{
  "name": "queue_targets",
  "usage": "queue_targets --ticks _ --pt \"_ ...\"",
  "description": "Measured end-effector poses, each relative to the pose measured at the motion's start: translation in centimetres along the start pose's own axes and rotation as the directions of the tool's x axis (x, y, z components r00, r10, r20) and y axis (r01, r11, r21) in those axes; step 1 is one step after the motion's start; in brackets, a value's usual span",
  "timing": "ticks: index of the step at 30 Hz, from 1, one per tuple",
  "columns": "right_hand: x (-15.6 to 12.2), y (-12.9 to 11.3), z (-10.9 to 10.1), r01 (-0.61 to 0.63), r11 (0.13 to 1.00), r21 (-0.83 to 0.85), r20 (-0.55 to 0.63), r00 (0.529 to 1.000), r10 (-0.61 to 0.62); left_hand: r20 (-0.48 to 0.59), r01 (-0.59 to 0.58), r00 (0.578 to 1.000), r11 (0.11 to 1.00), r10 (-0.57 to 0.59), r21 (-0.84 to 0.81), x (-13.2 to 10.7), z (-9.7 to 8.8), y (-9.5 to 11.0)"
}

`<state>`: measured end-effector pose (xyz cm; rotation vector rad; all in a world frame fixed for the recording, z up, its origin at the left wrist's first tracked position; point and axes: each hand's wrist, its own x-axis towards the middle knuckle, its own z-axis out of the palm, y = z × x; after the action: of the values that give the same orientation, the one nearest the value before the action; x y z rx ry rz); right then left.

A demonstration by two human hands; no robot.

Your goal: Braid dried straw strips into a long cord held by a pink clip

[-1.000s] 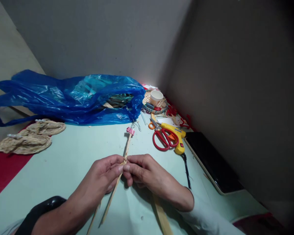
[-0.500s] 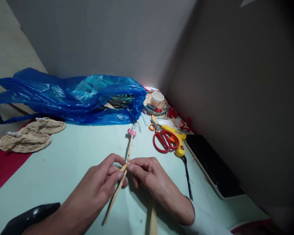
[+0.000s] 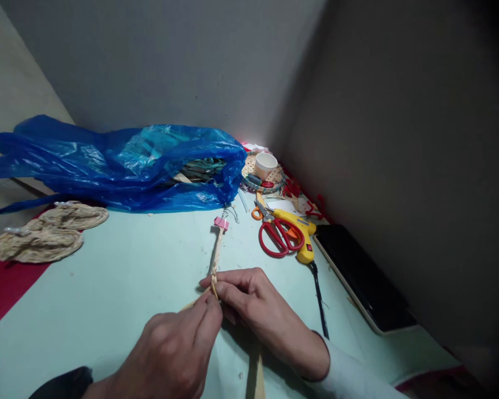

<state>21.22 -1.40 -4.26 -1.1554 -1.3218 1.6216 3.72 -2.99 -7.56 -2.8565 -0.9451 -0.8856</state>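
A narrow pale straw braid runs toward me from a pink binder clip on the table. My right hand pinches the braid's near end between thumb and fingers. Right beside it, my left hand is closed on a flat straw strand, close under the braid. Another strand sticks out to the left behind my left fingers. A wider pale strip hangs below my right hand toward the front edge. My left fingertips are partly hidden by the back of that hand.
A blue plastic bag of dark strips lies at the back. Woven sandals rest left. Red-handled scissors, a yellow glue gun and a black tablet-like device are right. Behind stands a white cup on a woven tray.
My left hand has turned over and come down and nearer, its fingers now folded on a strand. My right hand keeps its pinch on the braid.
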Motion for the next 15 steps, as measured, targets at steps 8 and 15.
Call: queue_targets --ticks 8,15 --pt "-0.1 -0.5 0.1 -0.003 0.997 0.083 -0.028 1.000 0.005 0.092 0.129 0.989 0.978 -0.115 -0.162 1.6 -3.0 -0.4" --pt "-0.5 -0.4 0.0 0.123 0.987 0.099 0.070 0.989 -0.130 0.642 0.728 0.658 0.116 -0.393 -0.675 4.7 -2.2 -2.8"
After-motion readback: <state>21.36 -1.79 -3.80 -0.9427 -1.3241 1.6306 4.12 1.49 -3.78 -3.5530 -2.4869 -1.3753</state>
